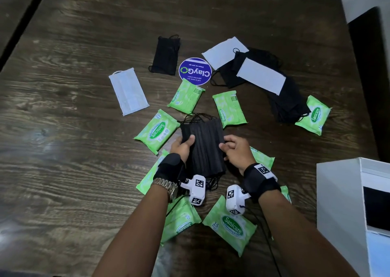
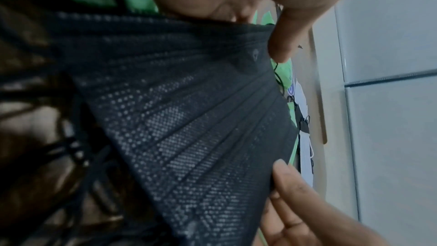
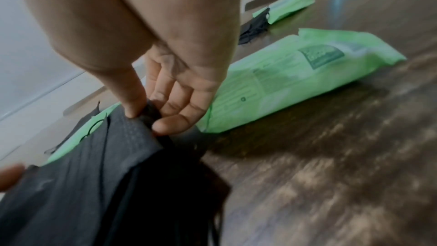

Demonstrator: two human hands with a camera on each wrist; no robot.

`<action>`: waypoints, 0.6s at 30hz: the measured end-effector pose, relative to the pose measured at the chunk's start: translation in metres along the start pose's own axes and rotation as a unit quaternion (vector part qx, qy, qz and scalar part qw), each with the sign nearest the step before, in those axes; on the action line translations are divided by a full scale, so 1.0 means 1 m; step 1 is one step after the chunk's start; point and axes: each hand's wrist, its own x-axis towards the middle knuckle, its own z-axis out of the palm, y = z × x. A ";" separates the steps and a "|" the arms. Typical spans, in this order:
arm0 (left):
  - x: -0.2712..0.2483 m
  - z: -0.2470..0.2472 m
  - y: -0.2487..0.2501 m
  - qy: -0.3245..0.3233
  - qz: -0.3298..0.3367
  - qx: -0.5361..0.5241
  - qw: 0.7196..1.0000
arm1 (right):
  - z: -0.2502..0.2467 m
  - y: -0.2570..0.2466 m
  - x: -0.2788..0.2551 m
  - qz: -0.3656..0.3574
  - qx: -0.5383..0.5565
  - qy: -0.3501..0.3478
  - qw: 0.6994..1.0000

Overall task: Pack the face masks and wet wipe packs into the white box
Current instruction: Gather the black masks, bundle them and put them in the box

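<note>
A stack of black face masks (image 1: 203, 145) is held above the table between both hands. My left hand (image 1: 182, 146) grips its left edge with the thumb on top; the pleated stack (image 2: 189, 128) fills the left wrist view. My right hand (image 1: 234, 148) pinches the right edge (image 3: 146, 119) between thumb and fingers. Several green wet wipe packs lie around and under the hands, one (image 1: 157, 130) at the left, one (image 1: 229, 110) beyond the stack, one (image 1: 231, 227) near my right forearm. The white box (image 1: 337, 192) stands at the right edge.
More black masks (image 1: 289, 101) with white ones (image 1: 260, 76) lie piled at the back right. A lone black mask (image 1: 166, 54) and a white mask (image 1: 128, 91) lie further back and left. A round blue sticker (image 1: 195, 71) sits on the dark wooden table (image 1: 73, 150).
</note>
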 end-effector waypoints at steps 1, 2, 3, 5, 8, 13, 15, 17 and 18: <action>0.010 -0.004 -0.007 -0.009 -0.026 -0.031 0.999 | 0.001 -0.001 -0.002 -0.001 0.019 0.003 1.000; 0.012 -0.006 -0.008 -0.005 -0.049 -0.069 0.996 | 0.003 -0.001 -0.003 -0.005 0.031 0.004 0.999; 0.005 -0.006 -0.005 0.007 -0.067 -0.098 0.993 | 0.004 -0.004 -0.006 -0.012 0.037 -0.004 0.999; -0.017 -0.003 0.006 0.013 -0.084 -0.126 0.988 | 0.009 -0.007 -0.008 -0.034 0.031 -0.035 0.998; -0.039 0.001 0.017 0.026 -0.068 -0.124 0.990 | 0.016 -0.005 -0.008 -0.062 -0.050 -0.035 0.996; -0.038 0.001 0.014 0.045 -0.027 -0.108 0.993 | 0.016 0.005 -0.007 -0.017 -0.007 -0.015 1.000; -0.019 -0.004 0.000 0.064 -0.017 -0.095 0.993 | 0.015 0.005 -0.008 -0.032 -0.047 0.010 0.998; 0.004 -0.006 -0.014 0.078 -0.008 -0.093 0.993 | 0.014 0.002 -0.011 -0.084 -0.128 0.056 0.987; 0.005 -0.005 -0.016 0.084 0.002 -0.096 0.992 | 0.014 0.000 -0.014 -0.117 -0.159 0.086 0.977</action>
